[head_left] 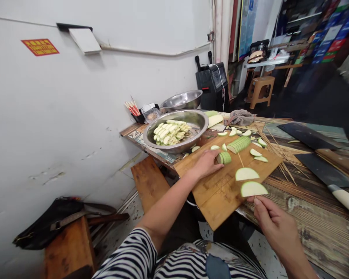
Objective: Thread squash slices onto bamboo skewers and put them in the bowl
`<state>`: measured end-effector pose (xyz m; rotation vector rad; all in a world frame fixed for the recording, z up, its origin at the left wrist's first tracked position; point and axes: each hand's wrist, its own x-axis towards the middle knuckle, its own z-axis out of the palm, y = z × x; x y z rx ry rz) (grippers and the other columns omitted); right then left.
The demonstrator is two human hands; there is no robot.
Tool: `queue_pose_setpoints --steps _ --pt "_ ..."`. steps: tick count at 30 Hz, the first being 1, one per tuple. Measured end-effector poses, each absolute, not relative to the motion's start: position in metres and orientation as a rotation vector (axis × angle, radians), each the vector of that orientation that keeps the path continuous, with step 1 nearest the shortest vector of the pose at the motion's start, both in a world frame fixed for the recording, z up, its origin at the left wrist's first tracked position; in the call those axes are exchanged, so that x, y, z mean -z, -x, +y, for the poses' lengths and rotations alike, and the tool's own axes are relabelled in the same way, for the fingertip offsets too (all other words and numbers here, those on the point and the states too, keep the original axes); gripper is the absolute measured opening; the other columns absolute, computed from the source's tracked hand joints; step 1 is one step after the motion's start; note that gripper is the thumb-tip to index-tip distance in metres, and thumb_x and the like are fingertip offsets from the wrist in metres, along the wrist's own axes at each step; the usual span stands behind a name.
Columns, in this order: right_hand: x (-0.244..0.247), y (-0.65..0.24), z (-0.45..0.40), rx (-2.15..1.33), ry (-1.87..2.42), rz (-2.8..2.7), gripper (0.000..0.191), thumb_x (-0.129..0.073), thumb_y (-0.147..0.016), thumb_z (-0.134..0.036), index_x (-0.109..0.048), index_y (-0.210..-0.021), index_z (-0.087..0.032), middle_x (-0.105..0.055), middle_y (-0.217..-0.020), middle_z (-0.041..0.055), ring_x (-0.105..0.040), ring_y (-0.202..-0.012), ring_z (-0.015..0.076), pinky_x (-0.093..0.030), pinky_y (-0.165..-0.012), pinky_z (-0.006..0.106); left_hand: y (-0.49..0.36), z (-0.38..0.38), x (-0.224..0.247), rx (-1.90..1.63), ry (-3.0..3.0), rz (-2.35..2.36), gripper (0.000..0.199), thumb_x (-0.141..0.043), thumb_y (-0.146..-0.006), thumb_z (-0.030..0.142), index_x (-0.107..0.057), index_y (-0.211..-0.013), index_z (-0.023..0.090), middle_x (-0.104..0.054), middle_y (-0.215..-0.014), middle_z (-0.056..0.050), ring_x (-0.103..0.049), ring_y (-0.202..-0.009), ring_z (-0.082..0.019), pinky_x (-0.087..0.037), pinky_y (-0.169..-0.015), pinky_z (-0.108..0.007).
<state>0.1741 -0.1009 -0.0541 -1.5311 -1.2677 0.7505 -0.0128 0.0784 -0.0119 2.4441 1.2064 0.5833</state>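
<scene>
In my right hand (269, 213) is a thin wooden skewer (241, 159), pinched near its lower end. Two half-moon zucchini slices (253, 189) are threaded on it, one above the other with a gap. My left hand (206, 164) rests over the cutting board (218, 193), its fingers and thumb around a short stack of zucchini slices (224, 157). A longer row of cut zucchini (239, 144) lies just beyond, with loose slices (258, 155) scattered about the board.
A metal basin (176, 149) holds many skewered slices; another basin (182, 100) stands behind it. Bare skewers (285, 170) lie right of the board, near two cleavers (322, 170). A cloth (241, 117) and larger zucchini pieces (214, 121) sit at the back.
</scene>
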Motion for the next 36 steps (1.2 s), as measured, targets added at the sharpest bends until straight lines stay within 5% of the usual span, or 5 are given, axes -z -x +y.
queue_pose_setpoints --steps 3,7,15,23,36 --pt "0.051 -0.173 -0.102 -0.71 1.517 -1.334 0.041 -0.053 -0.086 -0.05 -0.071 -0.091 -0.013 -0.055 -0.054 -0.0003 -0.047 -0.046 0.0127 -0.039 -0.044 0.021 0.023 0.079 0.001 -0.512 -2.462 1.08 0.056 -0.07 -0.074 0.027 -0.057 -0.127 0.018 -0.066 -0.113 -0.011 -0.057 -0.107 -0.028 -0.04 -0.099 -0.04" --pt "0.047 -0.166 -0.106 -0.752 1.461 -1.342 0.039 -0.052 -0.089 -0.047 -0.07 -0.094 -0.013 -0.054 -0.055 -0.0009 -0.048 -0.048 0.0126 -0.041 -0.046 0.02 0.034 0.071 -0.002 -0.832 -1.884 1.036 0.056 -0.07 -0.073 0.031 -0.057 -0.126 0.017 -0.062 -0.124 -0.013 -0.056 -0.115 -0.03 -0.038 -0.103 -0.043" --pt "0.043 -0.142 -0.112 -0.942 1.329 -1.467 0.038 -0.05 -0.091 -0.045 -0.069 -0.094 -0.013 -0.047 -0.054 -0.0025 -0.043 -0.046 0.0109 -0.034 -0.041 0.02 0.031 0.038 -0.014 -0.896 -0.393 0.56 0.042 -0.031 -0.093 0.024 -0.058 -0.109 -0.004 -0.068 -0.102 -0.026 -0.064 -0.107 -0.028 -0.049 -0.094 -0.037" --pt "0.045 -0.136 -0.117 -0.965 1.328 -1.488 0.04 -0.051 -0.09 -0.047 -0.067 -0.093 -0.011 -0.049 -0.054 -0.0018 -0.045 -0.046 0.0117 -0.037 -0.043 0.02 0.026 0.027 -0.023 -1.034 -0.312 0.698 0.039 -0.032 -0.099 0.026 -0.059 -0.102 -0.002 -0.07 -0.094 -0.023 -0.07 -0.09 -0.024 -0.055 -0.083 -0.032" --pt "0.043 -0.133 -0.116 -0.984 1.334 -1.451 0.041 -0.052 -0.089 -0.049 -0.067 -0.088 -0.011 -0.046 -0.052 -0.0021 -0.043 -0.046 0.0115 -0.036 -0.043 0.02 0.022 0.02 -0.019 -1.111 -0.336 0.675 0.036 -0.034 -0.098 0.024 -0.059 -0.099 -0.001 -0.068 -0.1 -0.026 -0.07 -0.092 -0.025 -0.055 -0.086 -0.034"
